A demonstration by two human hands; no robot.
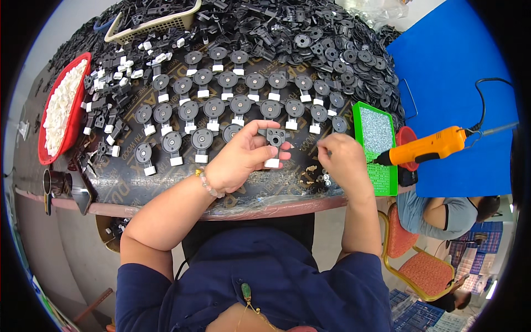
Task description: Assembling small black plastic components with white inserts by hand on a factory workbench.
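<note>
Between the thumb and fingers of my left hand (235, 160) is a black plastic bracket (275, 137) with holes in its face and a white block at its lower end. My right hand (344, 160) is just right of it, thumb and fingers pinched together; whatever they may hold is too small to make out. Beside that hand lies a green tray (358, 126) filled with small silvery pieces at its far end. An orange electric screwdriver (428, 148) rests across the tray, tip toward my right hand. Several assembled round black discs with white-tipped brackets (202, 139) stand in rows beyond my hands.
A large heap of loose black parts (332, 50) covers the far side, with a beige basket (160, 30) in it. A red basin (83, 83) of white pieces sits at left. Near my right hand lie small metal bits (326, 180). A blue board (453, 66) rises at right.
</note>
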